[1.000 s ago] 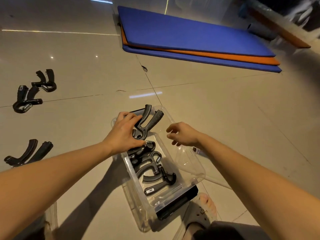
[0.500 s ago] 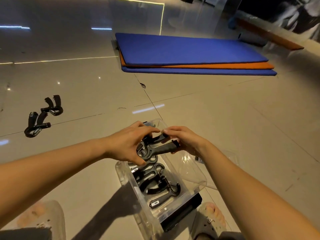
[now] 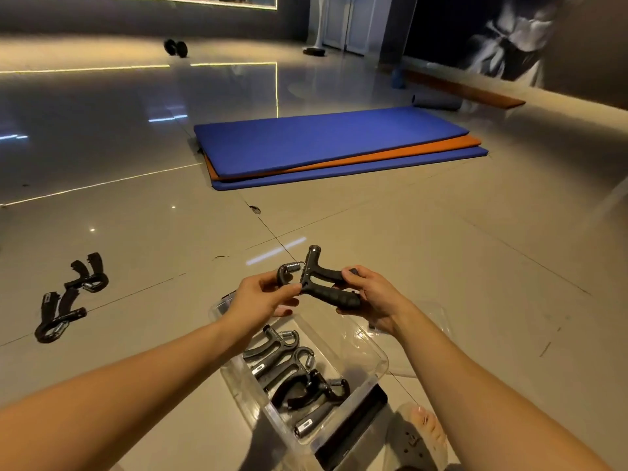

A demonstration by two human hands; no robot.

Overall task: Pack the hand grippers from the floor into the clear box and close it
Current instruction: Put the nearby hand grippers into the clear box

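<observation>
A black hand gripper [image 3: 323, 283] that the left hand [image 3: 261, 297] held low at the far end of the clear box [image 3: 381, 363] a second ago is now raised above it between both hands. Left fingers pinch its spring end; the right hand [image 3: 372, 299] wraps both ribbed handles. It is probably being turned to fit. Packed grippers [image 3: 292, 368] fill the box; two more grippers [image 3: 89, 282] wait on the floor [image 3: 441, 249], left.

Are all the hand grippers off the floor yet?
No: two hand grippers lie on the floor at the left, outside the clear box.
</observation>
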